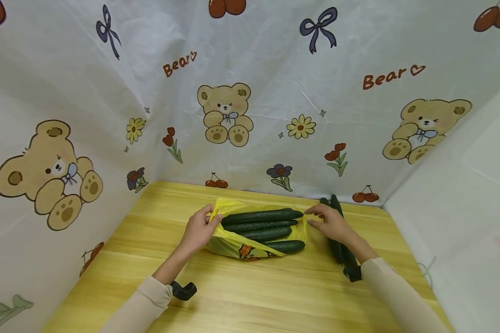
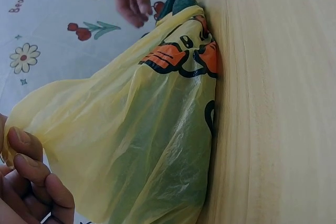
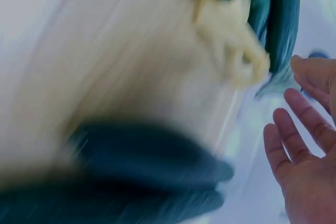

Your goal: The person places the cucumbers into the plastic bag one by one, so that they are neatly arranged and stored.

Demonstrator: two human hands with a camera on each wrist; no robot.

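Several dark green cucumbers (image 1: 262,216) lie side by side in a yellow plastic bag (image 1: 229,247) with an orange and black print. Their right ends show at the bag's mouth. My left hand (image 1: 198,228) pinches the bag's upper left edge between thumb and fingers, pulling the film taut in the left wrist view. My right hand (image 1: 331,224) hovers at the bag's right side, fingers spread and holding nothing; in the right wrist view its fingers (image 3: 296,140) stand apart from the cucumbers. Beneath it, two loose cucumbers (image 1: 336,252) lie on the table.
The wood-grain table (image 1: 233,296) meets a white sheet (image 1: 258,157) printed with bears and flowers at the back and left. A pale wall (image 1: 475,222) closes the right side. Black wrist straps (image 1: 184,291) hang under both forearms.
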